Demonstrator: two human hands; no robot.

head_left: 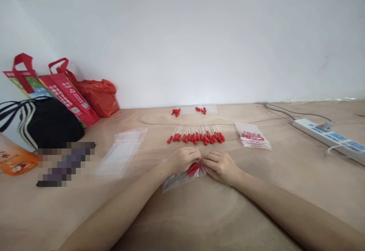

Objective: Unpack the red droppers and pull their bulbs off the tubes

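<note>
Between my hands lies a clear zip bag (174, 182) with red-tipped pieces (193, 169) inside, low over the table. My left hand (184, 160) is closed at the bag's upper edge, its fingers bent over it. From the other side my right hand (221, 166) pinches the bag's right end, fingertips close to those of the left. Just beyond the hands, a row of thin white sticks with red bulb-shaped ends (196, 137) lies on the table, red ends towards me.
Flat empty zip bags (122, 152) lie to the left; filled bags (253, 136) lie to the right. Loose red pieces (176, 112) sit by the wall. A power strip (327, 137) is at right. Shopping bags (68, 95) and a black drawstring bag (57, 123) stand at left.
</note>
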